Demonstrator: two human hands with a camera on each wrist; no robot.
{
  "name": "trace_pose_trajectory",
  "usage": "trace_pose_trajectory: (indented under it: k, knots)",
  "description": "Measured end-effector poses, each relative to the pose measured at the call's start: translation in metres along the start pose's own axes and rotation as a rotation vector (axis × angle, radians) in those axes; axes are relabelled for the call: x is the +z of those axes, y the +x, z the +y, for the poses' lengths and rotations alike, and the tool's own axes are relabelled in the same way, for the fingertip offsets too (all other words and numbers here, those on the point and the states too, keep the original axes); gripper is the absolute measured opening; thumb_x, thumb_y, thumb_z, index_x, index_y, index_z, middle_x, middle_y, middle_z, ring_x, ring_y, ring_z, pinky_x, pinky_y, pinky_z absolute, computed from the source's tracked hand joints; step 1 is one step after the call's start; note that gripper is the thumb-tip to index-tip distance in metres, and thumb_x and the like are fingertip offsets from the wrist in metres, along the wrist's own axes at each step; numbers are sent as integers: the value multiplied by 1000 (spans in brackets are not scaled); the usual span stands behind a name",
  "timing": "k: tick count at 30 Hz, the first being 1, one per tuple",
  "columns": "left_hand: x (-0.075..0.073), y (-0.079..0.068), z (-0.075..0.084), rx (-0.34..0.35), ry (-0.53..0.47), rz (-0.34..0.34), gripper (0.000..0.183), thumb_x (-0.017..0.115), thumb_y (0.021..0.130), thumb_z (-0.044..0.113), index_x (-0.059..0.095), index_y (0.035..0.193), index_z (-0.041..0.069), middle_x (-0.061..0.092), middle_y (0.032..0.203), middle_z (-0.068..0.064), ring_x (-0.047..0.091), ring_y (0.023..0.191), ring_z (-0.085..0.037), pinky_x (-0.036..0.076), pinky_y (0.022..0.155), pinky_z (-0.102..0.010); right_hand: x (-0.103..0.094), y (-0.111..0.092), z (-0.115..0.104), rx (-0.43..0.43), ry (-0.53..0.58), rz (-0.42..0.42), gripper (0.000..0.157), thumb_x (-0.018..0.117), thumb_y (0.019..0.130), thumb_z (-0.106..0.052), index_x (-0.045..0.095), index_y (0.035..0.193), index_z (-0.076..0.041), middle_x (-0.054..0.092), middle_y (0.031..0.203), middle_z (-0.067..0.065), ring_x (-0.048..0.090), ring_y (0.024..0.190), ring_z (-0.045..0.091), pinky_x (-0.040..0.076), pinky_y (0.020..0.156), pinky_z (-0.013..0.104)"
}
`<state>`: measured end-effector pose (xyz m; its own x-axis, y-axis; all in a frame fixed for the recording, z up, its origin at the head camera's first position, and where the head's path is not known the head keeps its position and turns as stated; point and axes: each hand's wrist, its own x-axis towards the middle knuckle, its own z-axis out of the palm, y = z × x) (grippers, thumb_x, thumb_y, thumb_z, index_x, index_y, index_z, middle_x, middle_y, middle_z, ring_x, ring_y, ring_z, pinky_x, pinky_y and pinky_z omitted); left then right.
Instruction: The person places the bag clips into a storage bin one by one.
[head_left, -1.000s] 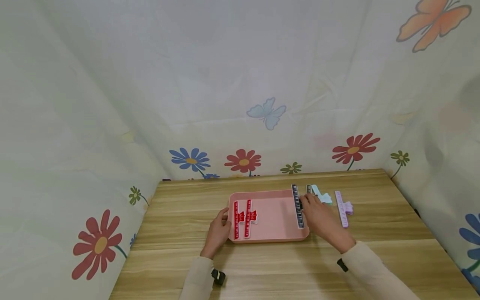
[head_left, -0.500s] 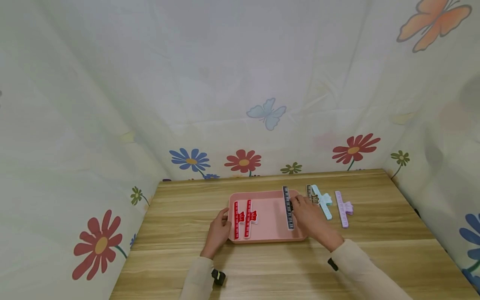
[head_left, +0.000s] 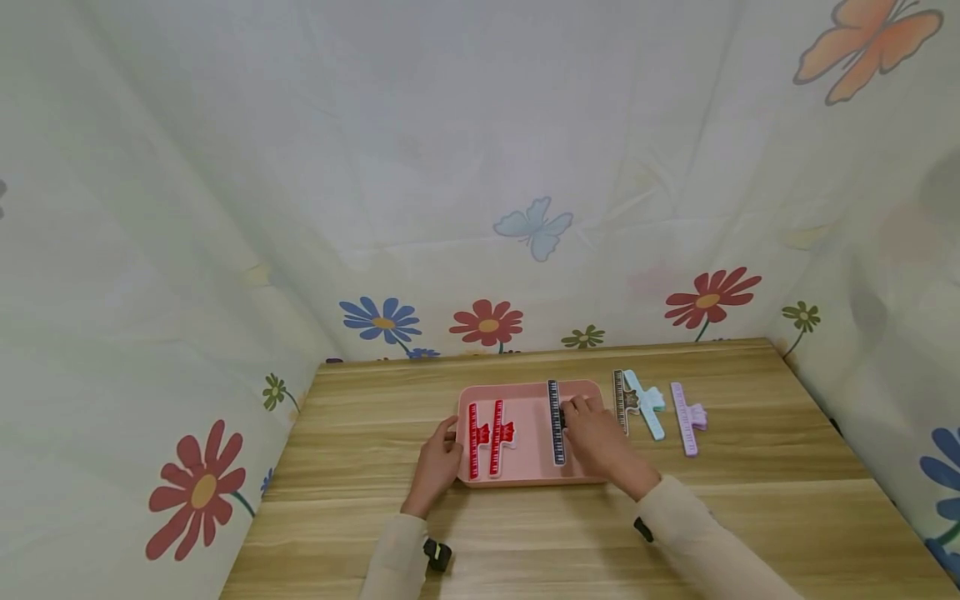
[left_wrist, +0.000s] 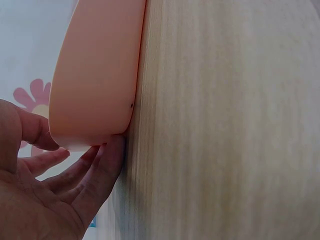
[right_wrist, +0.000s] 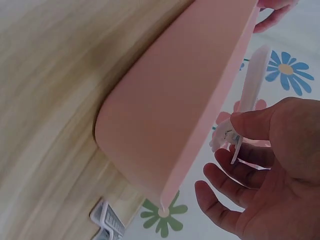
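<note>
A pink tray lies on the wooden table. My left hand grips its left end, fingers against the outer wall and thumb at the rim in the left wrist view. My right hand pinches the handle of a long black clip with a piano-key pattern, over the right half of the tray. In the right wrist view the clip shows its pale back between thumb and fingers. Two red clips of the same shape lie side by side at the tray's left.
Right of the tray, a second black clip lies beside a slanted light blue clip. Farther right is a lilac clip. A flower-printed curtain stands behind the wooden table.
My right hand has carried the black clip leftward and lower, from the tray's right edge further in. The second black clip has come into fuller view. My left hand stays at the tray.
</note>
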<state>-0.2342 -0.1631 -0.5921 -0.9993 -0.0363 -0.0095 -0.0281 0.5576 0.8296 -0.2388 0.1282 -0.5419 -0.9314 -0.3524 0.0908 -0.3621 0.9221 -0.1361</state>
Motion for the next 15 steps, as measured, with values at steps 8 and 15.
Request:
trace_pose_trajectory:
  k: [8,15]
  knots:
    - [-1,0,-1,-1,-3,10,50,51,99,8,50,149,6,67,129,-26,69,115,-37,57,92,-50,14,7,-11,-12,0,-5,47,66,98,-25,56,137,0,63,131,17,60,119,33,54,97,53]
    - [-1,-2,3,-3,-19,4,50,51,98,10,51,148,7,67,129,-26,69,115,-37,56,93,-51,19,11,-18,7,19,-49,47,65,99,-26,56,139,-3,63,132,15,59,121,31,55,95,52]
